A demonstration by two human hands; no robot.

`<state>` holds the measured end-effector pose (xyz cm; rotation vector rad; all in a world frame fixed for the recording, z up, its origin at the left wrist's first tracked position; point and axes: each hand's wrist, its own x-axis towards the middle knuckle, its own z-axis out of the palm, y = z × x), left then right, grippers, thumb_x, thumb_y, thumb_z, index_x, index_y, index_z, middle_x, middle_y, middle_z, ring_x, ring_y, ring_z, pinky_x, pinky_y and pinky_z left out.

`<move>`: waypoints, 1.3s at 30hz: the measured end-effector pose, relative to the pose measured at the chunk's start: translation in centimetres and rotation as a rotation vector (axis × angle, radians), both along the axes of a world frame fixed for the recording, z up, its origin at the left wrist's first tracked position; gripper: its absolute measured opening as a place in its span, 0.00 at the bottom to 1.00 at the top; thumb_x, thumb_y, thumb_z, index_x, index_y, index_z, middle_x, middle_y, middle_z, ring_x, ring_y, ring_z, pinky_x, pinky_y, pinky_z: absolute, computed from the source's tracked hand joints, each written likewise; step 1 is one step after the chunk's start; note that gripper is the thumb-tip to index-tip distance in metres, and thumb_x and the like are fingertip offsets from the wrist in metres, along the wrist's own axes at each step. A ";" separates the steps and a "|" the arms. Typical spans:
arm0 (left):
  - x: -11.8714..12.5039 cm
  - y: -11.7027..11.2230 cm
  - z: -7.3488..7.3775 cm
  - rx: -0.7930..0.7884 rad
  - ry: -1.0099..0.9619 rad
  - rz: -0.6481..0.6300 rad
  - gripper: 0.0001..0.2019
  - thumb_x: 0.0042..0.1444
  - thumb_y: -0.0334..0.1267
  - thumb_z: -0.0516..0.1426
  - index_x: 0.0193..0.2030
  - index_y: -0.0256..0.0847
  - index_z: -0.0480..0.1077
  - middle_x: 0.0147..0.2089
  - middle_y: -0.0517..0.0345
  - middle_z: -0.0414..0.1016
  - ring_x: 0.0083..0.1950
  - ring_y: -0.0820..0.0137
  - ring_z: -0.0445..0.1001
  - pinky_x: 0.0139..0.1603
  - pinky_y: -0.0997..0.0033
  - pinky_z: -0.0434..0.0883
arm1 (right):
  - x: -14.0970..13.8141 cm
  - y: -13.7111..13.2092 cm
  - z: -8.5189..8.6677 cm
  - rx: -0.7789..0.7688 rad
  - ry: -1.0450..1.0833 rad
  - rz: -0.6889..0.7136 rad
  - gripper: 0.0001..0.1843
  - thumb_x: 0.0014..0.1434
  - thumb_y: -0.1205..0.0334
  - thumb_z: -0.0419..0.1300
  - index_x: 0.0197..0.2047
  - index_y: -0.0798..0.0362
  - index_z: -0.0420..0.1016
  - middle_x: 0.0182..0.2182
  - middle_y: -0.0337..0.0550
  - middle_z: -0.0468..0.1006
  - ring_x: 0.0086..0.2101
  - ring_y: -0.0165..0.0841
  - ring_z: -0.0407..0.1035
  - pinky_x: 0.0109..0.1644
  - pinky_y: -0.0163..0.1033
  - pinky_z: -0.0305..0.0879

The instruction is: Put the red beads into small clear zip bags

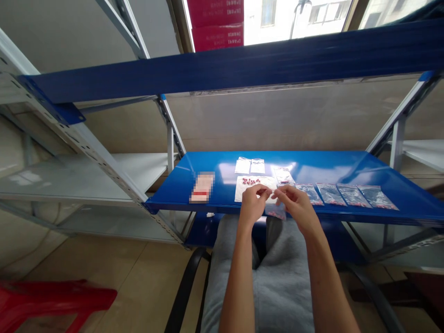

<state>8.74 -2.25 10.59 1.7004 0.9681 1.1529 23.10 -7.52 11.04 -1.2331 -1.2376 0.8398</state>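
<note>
Left hand [253, 204], right hand [296, 208], clear bag [275, 211] hanging between them

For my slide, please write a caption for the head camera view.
The left hand and right hand hold a small clear bag over a blue metal shelf beside four filled clear bags.

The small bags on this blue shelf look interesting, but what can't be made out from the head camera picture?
All in the head view:
- Top of the clear plastic bag: hidden by the left hand and right hand.
- Red pieces on the white sheet: too small to identify.
- Packet at the shelf's left: blurred, print unreadable.
- Red cartons: cut off by the blue shelf beam, print too small.
</note>
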 end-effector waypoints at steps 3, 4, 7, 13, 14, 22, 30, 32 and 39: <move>-0.3 -1.1 -1.2 -0.053 -0.036 0.026 0.09 0.60 0.39 0.60 0.34 0.38 0.79 0.35 0.52 0.82 0.39 0.64 0.77 0.44 0.66 0.70 | 0.3 -0.1 -0.4 -0.010 -0.058 0.050 0.17 0.56 0.45 0.67 0.32 0.52 0.77 0.28 0.43 0.79 0.30 0.35 0.72 0.33 0.38 0.65; -0.5 -1.2 -1.4 -0.075 -0.064 0.021 0.09 0.60 0.40 0.61 0.35 0.38 0.79 0.36 0.51 0.82 0.39 0.64 0.77 0.44 0.66 0.70 | 0.3 0.1 -0.5 -0.019 -0.062 0.060 0.18 0.56 0.45 0.67 0.32 0.52 0.77 0.28 0.43 0.79 0.30 0.35 0.72 0.34 0.39 0.66; -1.1 -1.1 -1.7 -0.147 -0.148 -0.048 0.09 0.59 0.41 0.62 0.39 0.38 0.80 0.41 0.50 0.83 0.44 0.62 0.79 0.48 0.65 0.72 | 0.2 0.7 -1.0 -0.017 -0.071 0.033 0.19 0.56 0.44 0.66 0.31 0.52 0.77 0.27 0.44 0.80 0.29 0.37 0.73 0.35 0.41 0.67; -1.2 -0.7 -2.1 -0.234 -0.248 -0.058 0.11 0.56 0.44 0.64 0.39 0.37 0.80 0.39 0.49 0.83 0.43 0.61 0.80 0.48 0.65 0.73 | -0.4 1.2 -1.4 0.006 -0.080 -0.056 0.19 0.56 0.44 0.65 0.29 0.53 0.76 0.24 0.44 0.79 0.28 0.37 0.73 0.36 0.42 0.67; -1.1 -0.7 -2.2 -0.227 -0.248 -0.047 0.11 0.57 0.44 0.64 0.38 0.37 0.80 0.38 0.50 0.82 0.43 0.62 0.80 0.47 0.65 0.73 | -0.4 1.1 -1.2 -0.005 -0.061 -0.047 0.19 0.56 0.44 0.65 0.30 0.53 0.77 0.25 0.45 0.80 0.28 0.37 0.73 0.35 0.41 0.67; -1.2 -0.7 -2.0 -0.198 -0.223 0.046 0.11 0.56 0.44 0.64 0.37 0.38 0.81 0.34 0.53 0.82 0.39 0.64 0.79 0.44 0.66 0.73 | 0.2 0.4 -0.6 -0.048 -0.015 0.034 0.21 0.54 0.42 0.67 0.32 0.53 0.77 0.27 0.44 0.79 0.27 0.32 0.68 0.29 0.37 0.61; -1.3 -1.0 -1.5 -0.337 -0.319 -0.047 0.12 0.50 0.42 0.68 0.38 0.37 0.82 0.39 0.50 0.84 0.43 0.62 0.81 0.50 0.63 0.74 | 0.9 0.8 -1.9 0.021 -0.032 0.019 0.17 0.57 0.45 0.68 0.32 0.52 0.77 0.28 0.42 0.78 0.31 0.35 0.71 0.37 0.39 0.65; -1.3 -1.1 -1.7 -0.353 -0.329 -0.080 0.13 0.49 0.43 0.69 0.38 0.37 0.82 0.39 0.50 0.84 0.42 0.63 0.81 0.48 0.65 0.74 | 0.9 0.8 -1.9 0.029 -0.034 0.037 0.17 0.57 0.46 0.68 0.32 0.52 0.78 0.27 0.42 0.78 0.32 0.35 0.71 0.39 0.40 0.66; -1.0 -1.2 -1.8 -0.365 -0.333 -0.095 0.12 0.51 0.44 0.67 0.37 0.36 0.81 0.35 0.53 0.82 0.37 0.67 0.77 0.41 0.69 0.71 | 0.6 0.0 -0.9 -0.048 0.012 0.139 0.18 0.58 0.45 0.67 0.36 0.52 0.79 0.28 0.42 0.79 0.28 0.32 0.67 0.30 0.36 0.60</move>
